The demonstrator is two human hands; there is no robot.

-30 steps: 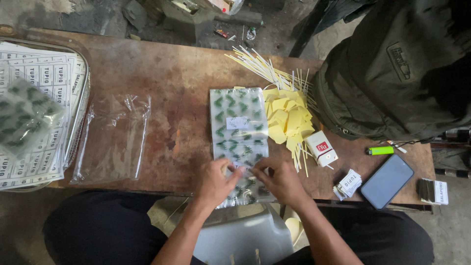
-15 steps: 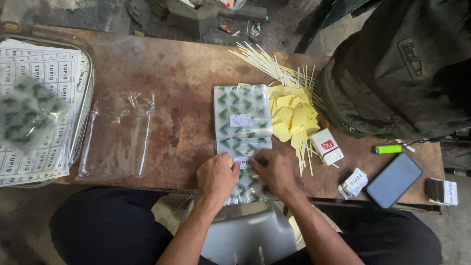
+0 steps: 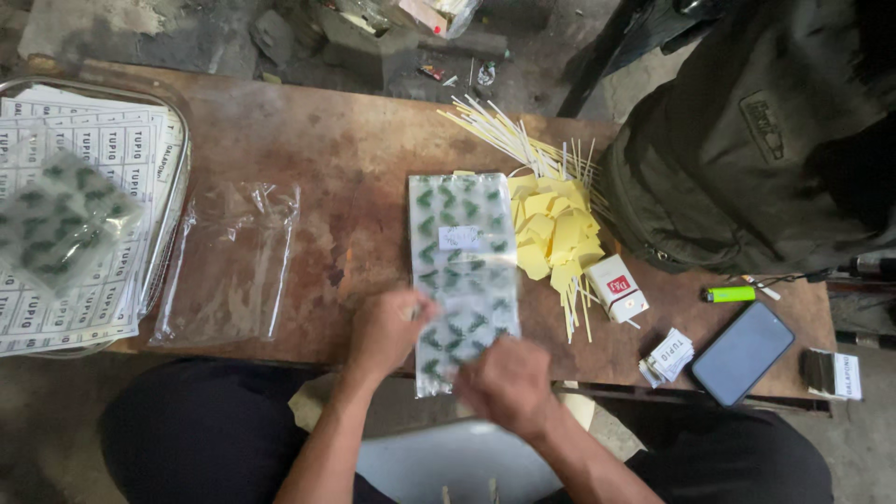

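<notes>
The green-patterned clear packet (image 3: 464, 271) is lying flat mid-bench (image 3: 308, 159), near end overhanging the edge. Your left hand (image 3: 392, 329) is pinching its left edge; your right hand (image 3: 504, 381) is gripping the near end. Yellow tags (image 3: 555, 233) are lying just beside it.

A long clear packet with green leaf print (image 3: 464, 271) lies mid-table, a small white label on it; clear plastic bags (image 3: 229, 261) lie to its left. Far left, white printed label sheets (image 3: 89, 159) fill a tray; right of the packet sit a small white-and-red box (image 3: 617, 287), a dark phone (image 3: 743, 353) with blank screen, and small white paper slips (image 3: 668, 356)
</notes>
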